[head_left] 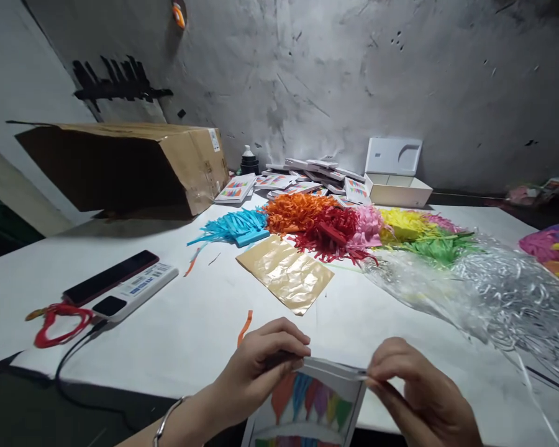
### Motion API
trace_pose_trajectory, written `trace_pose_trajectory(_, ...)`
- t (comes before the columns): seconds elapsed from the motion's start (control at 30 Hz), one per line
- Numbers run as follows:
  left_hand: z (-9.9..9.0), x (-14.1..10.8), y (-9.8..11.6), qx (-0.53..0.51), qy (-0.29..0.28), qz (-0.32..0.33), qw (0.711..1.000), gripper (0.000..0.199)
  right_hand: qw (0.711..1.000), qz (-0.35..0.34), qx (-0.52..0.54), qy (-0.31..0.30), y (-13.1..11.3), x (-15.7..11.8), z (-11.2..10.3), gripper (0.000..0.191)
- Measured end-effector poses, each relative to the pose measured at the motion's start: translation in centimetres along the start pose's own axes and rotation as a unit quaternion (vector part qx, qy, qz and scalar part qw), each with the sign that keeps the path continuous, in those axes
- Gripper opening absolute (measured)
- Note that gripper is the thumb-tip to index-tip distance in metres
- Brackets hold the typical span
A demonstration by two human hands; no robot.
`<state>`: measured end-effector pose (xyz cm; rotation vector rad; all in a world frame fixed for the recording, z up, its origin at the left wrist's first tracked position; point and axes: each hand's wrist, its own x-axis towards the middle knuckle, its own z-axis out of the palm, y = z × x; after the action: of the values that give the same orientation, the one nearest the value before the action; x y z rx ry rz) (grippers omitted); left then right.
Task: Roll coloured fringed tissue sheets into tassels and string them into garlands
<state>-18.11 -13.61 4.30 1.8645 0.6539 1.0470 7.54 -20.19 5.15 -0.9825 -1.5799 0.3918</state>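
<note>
A flat white box [319,397] printed with colourful tassels is held upright at the table's front edge, its lower part cut off by the view. My left hand [265,360] grips its top left corner between thumb and fingers. At the top right corner my right hand [414,391] pinches the box's edge or flap between thumb and forefinger. Just beyond lies a creased gold sheet or packet [289,273]. A thin orange paper strip [245,326] rests beside my left hand.
Blue [235,225], orange [298,211], red [330,230], yellow [403,223] and green [440,247] paper fringes cross the table. Silver strands [522,298] lie right. Behind are stacked printed boxes [307,177] and an open white box [398,189]. Left are a cardboard box [195,161], phone [112,276] and white corded device [137,290].
</note>
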Motion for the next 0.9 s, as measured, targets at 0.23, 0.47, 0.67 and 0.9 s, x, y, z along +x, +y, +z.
trace_pose_trajectory(0.23,0.6,1.3,0.7,0.014,-0.006,0.028,0.999,0.020,0.972,0.129,0.007,-0.197,-0.9,2.5,0.8,0.011)
trace_pose_trajectory(0.47,0.9,1.3,0.5,0.023,-0.018,0.024,0.999,0.019,0.971,0.146,-0.024,-0.189,-0.2,2.1,1.8,0.009)
trace_pose_trajectory(0.67,1.2,1.6,0.7,0.021,-0.029,0.030,0.999,0.021,0.981,0.092,-0.070,-0.156,0.3,1.6,2.3,0.011)
trace_pose_trajectory(0.9,1.4,1.4,0.4,0.012,-0.022,0.039,0.999,0.020,0.989,0.012,-0.105,-0.105,0.7,0.5,3.1,0.011)
